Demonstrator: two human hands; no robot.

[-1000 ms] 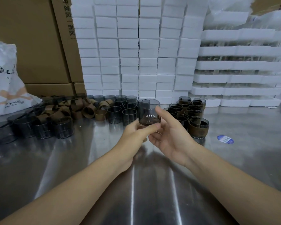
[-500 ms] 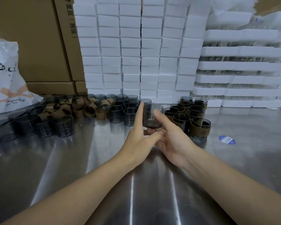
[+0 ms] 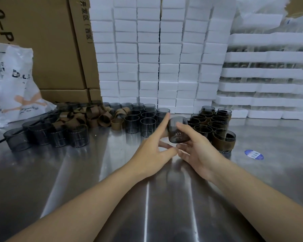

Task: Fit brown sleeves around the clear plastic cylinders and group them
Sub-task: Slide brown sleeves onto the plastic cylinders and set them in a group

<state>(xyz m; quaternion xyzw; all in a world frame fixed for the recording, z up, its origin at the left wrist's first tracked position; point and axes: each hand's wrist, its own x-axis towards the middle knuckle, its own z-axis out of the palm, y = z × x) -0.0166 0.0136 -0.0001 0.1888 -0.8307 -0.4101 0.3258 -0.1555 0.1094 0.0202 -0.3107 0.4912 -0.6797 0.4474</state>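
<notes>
Smoky clear cylinder [image 3: 177,131], no sleeve on it, is held tilted above the steel table [image 3: 112,189], between the bare cylinders [image 3: 142,121] and the sleeved group [image 3: 215,124]. It looks light, thin-walled and stiff but crackable, and smooth, so likely slippery. Best gripped by the side wall near the base, leaving the rim free for a sleeve. The right hand [image 3: 198,152] pinches it, thumb on the front wall, fingers underneath. The left hand [image 3: 150,152] is spread, straight index finger against the cylinder's left side. Loose brown sleeves [image 3: 94,117] are piled further left.

A shiny metal table [image 3: 77,172] fills the lower frame. Clear cylinders [image 3: 42,135] stand at middle left, with a heap of brown sleeves [image 3: 94,117] behind them. Sleeved cylinders [image 3: 215,123] stand bunched at middle right, near a blue sticker [image 3: 254,154]. A white bag [image 3: 19,88] sits far left.
</notes>
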